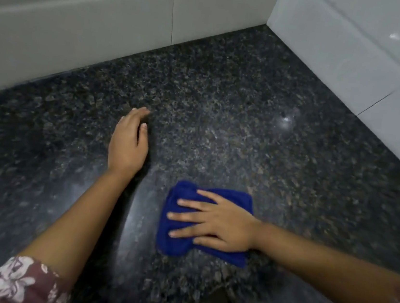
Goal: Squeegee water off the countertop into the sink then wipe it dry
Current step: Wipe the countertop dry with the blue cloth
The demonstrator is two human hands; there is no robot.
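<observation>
A folded blue cloth [177, 244] lies flat on the dark speckled granite countertop [246, 132], right of centre and near the front. My right hand [215, 222] presses on top of it, palm down, fingers spread and pointing left. My left hand [129, 142] rests on the bare counter to the left and farther back, fingers loosely together and pointing toward the wall, holding nothing. No squeegee and no sink show in this view.
White tiled walls [83, 23] close the counter at the back and on the right [356, 57], meeting in a corner at the upper right. The counter's front edge [221, 295] shows at the bottom, with a dark gap below it.
</observation>
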